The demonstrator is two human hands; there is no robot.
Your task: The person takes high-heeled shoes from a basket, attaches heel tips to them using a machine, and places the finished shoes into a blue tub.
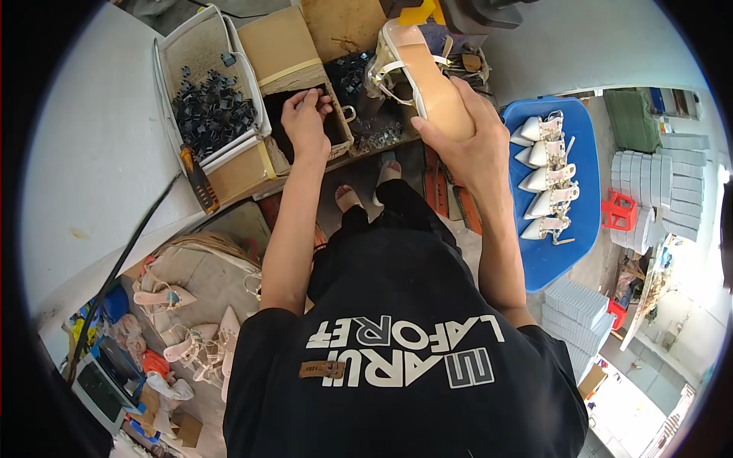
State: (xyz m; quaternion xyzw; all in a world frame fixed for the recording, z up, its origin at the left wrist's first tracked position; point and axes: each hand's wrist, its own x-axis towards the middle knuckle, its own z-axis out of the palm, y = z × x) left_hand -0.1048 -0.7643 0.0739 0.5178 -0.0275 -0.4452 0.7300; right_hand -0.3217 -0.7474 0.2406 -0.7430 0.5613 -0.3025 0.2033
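My right hand (467, 131) is closed around the heel end of a studded strappy shoe (429, 72). Its tan insole faces up, and its toe end lies under a yellow machine part (418, 13). Pale straps with pointed metal studs stick out at the sides. My left hand (307, 118) is over an open cardboard box (341, 143) with a dark inside. The fingers of that hand are curled together, and whatever is between them is too small to make out.
Left of the box, a white tray (163, 88) holds many small black pieces (210, 107); an orange-handled screwdriver (200, 182) is beside it. At right, a blue tub (578, 221) carries several white pointed shoes (548, 178). More shoes (200, 347) lie lower left. Stacked boxes (641, 179) stand far right.
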